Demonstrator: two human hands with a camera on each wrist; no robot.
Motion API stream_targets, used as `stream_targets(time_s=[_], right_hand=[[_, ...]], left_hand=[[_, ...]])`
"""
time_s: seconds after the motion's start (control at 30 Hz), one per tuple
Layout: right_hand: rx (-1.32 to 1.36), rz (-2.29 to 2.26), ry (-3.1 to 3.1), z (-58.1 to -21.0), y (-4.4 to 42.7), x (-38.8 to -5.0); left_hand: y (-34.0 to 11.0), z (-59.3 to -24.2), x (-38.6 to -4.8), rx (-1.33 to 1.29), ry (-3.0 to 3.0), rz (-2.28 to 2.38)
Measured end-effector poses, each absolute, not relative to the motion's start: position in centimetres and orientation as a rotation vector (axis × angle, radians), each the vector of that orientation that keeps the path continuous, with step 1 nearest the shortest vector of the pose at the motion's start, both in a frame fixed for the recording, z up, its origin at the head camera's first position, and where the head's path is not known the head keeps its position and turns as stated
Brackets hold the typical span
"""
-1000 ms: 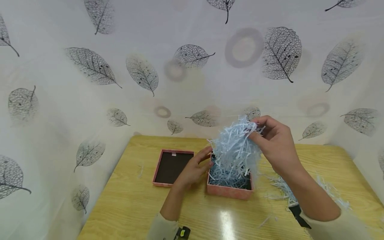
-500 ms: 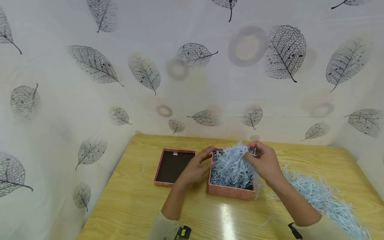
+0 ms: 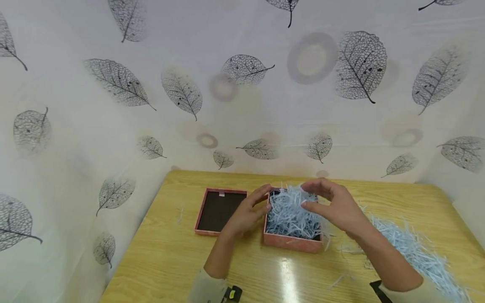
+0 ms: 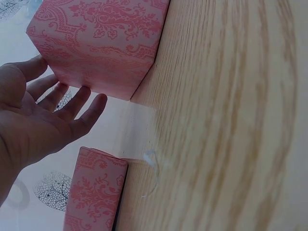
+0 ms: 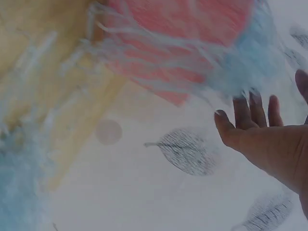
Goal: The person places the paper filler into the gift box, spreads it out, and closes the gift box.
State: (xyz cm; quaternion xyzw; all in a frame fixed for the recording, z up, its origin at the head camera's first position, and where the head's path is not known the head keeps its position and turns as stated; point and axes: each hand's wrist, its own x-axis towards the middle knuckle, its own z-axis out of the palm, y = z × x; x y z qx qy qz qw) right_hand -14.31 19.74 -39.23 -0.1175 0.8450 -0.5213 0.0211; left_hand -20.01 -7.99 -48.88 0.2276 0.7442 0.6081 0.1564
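Note:
Pale blue shredded paper (image 3: 291,216) fills a pink patterned box (image 3: 291,243) and heaps above its rim. My left hand (image 3: 244,216) stays at the box's left side. In the left wrist view its extended fingertips (image 4: 84,91) touch the pink wall (image 4: 101,43). Over the right part of the box, my right hand (image 3: 337,206) has its thumb and fingers spread apart. Seen from the right wrist, that hand (image 5: 269,130) is beside the paper (image 5: 255,57), gripping none of it. A few strands hang over the box's right edge.
Left of the box lies its matching lid (image 3: 221,210), dark inside facing up. A long pile of blue shredded paper (image 3: 417,252) covers the table's right side. Stray strands lie on the wooden table (image 3: 159,261). A leaf-printed curtain (image 3: 246,109) stands behind.
My right hand has lowered a clump of shredded paper into the box, and its fingers have come apart from it. The left hand has stayed at the box's side.

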Motion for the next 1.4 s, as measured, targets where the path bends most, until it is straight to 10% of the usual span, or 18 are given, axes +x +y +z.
stream_targets(time_s=[1.4], right_hand=[[0.011,-1.763,1.945,-43.8,14.4,-19.1]], left_hand=[[-8.0,-49.1,-20.2,0.634,2.139,1.761]])
